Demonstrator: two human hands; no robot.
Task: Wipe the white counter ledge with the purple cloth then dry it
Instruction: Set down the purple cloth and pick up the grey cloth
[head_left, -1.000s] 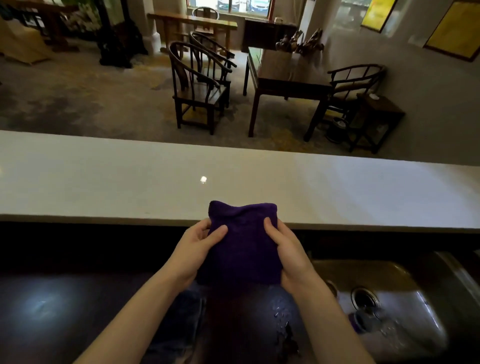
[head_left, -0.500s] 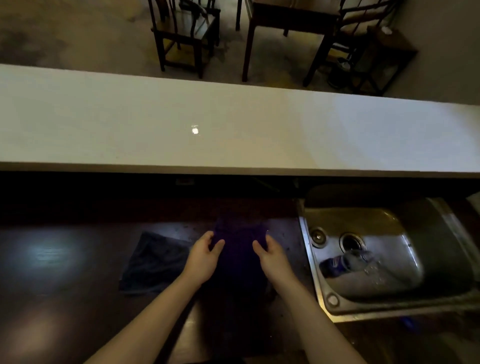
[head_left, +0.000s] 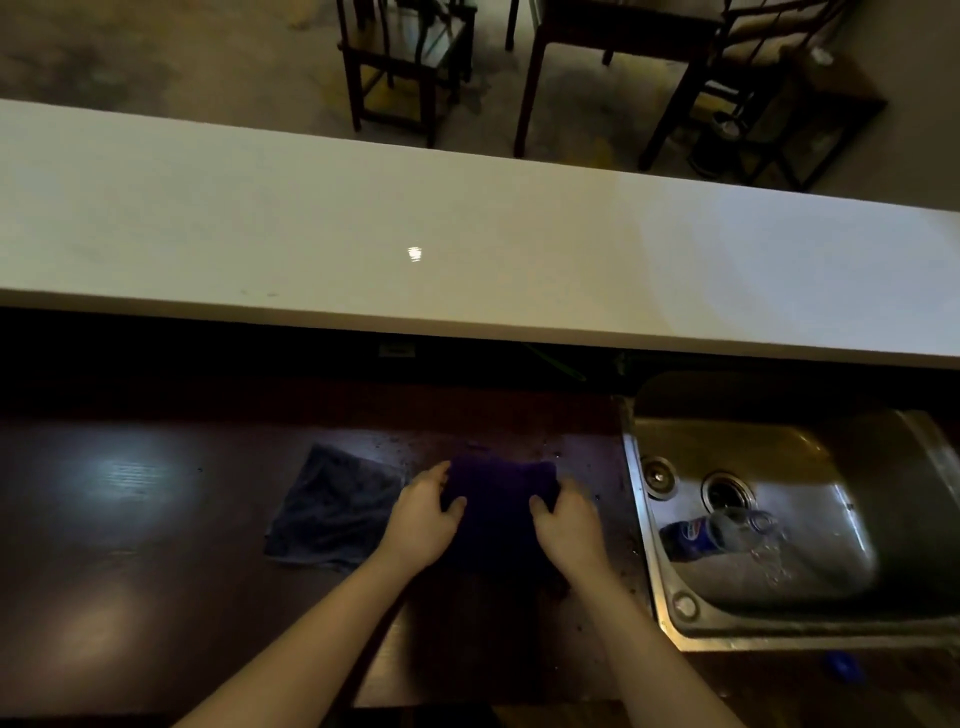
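The purple cloth (head_left: 498, 499), folded, lies over the dark lower counter (head_left: 156, 545) below the white counter ledge (head_left: 467, 228). My left hand (head_left: 423, 519) grips its left edge and my right hand (head_left: 566, 525) grips its right edge, thumbs on top. A second, grey-blue cloth (head_left: 332, 509) lies flat on the dark counter, just left of my left hand. The white ledge runs across the whole view above both hands and carries nothing.
A steel sink (head_left: 779, 519) sits to the right of my hands, with a plastic bottle (head_left: 722, 530) lying in its basin. A blue cap (head_left: 841, 665) lies in front of the sink. Beyond the ledge stand dark wooden chairs (head_left: 405, 62) and a table (head_left: 613, 36).
The purple cloth came down from the near edge of the white ledge to the dark lower counter, both hands still on it. The view tilted downward, showing the sink and the grey-blue cloth.
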